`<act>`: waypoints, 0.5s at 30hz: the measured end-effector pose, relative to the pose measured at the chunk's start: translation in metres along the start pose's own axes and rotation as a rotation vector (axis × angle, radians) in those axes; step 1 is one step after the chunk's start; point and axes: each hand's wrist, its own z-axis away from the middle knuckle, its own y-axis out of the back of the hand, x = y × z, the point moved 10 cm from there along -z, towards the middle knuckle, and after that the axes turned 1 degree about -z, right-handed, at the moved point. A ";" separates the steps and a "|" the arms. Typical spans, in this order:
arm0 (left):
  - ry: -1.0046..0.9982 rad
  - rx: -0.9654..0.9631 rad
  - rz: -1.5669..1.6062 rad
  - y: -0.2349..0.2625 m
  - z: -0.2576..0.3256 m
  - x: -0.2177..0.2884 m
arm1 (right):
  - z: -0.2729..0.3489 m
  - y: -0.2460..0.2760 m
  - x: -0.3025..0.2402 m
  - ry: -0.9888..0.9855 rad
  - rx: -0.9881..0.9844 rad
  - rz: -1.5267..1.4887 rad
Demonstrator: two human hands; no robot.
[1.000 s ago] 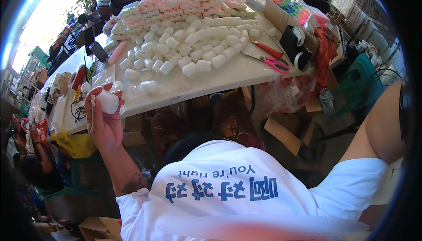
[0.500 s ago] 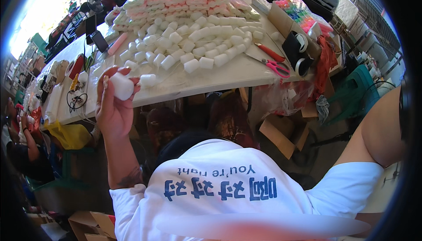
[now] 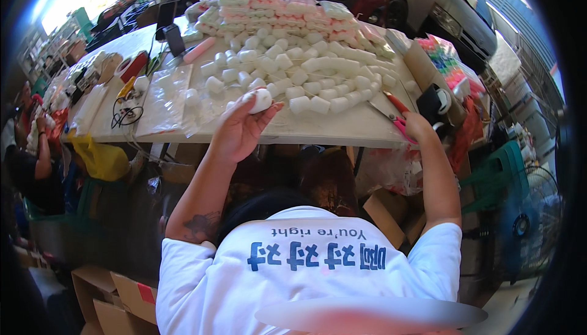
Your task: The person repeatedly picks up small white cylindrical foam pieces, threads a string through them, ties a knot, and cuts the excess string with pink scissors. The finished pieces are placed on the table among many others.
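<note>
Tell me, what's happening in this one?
The person's left hand holds a white cylinder near the front edge of a white table. Their right hand is at the pink-handled scissors beside an orange tool; whether it grips anything is unclear. More white cylinders lie heaped on the table.

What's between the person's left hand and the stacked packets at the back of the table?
In the head view, white cylinders lie between the left hand and the packets.
</note>
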 end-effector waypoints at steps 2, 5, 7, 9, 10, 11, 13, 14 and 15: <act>-0.013 -0.043 -0.105 -0.003 0.000 0.000 | 0.008 -0.006 -0.003 0.120 0.025 -0.112; -0.013 -0.015 -0.204 0.000 0.001 -0.007 | 0.023 -0.009 0.004 0.064 -0.095 -0.283; 0.013 -0.001 -0.220 0.004 0.001 -0.014 | 0.035 -0.012 0.006 -0.007 -0.160 -0.339; 0.037 0.074 -0.285 0.015 0.002 -0.021 | 0.043 -0.015 0.004 -0.040 -0.172 -0.346; 0.030 0.085 -0.300 0.019 0.002 -0.022 | 0.044 -0.012 -0.001 0.010 -0.122 -0.280; 0.008 0.121 -0.373 0.025 0.002 -0.020 | 0.044 -0.011 -0.006 0.061 -0.089 -0.235; -0.045 0.151 -0.496 0.033 0.002 -0.014 | 0.041 -0.015 -0.005 0.075 -0.085 -0.190; -0.097 0.163 -0.529 0.036 0.002 -0.008 | 0.040 -0.018 0.002 0.038 -0.109 -0.190; -0.147 0.175 -0.562 0.039 0.003 -0.001 | 0.040 -0.021 0.009 0.007 -0.141 -0.191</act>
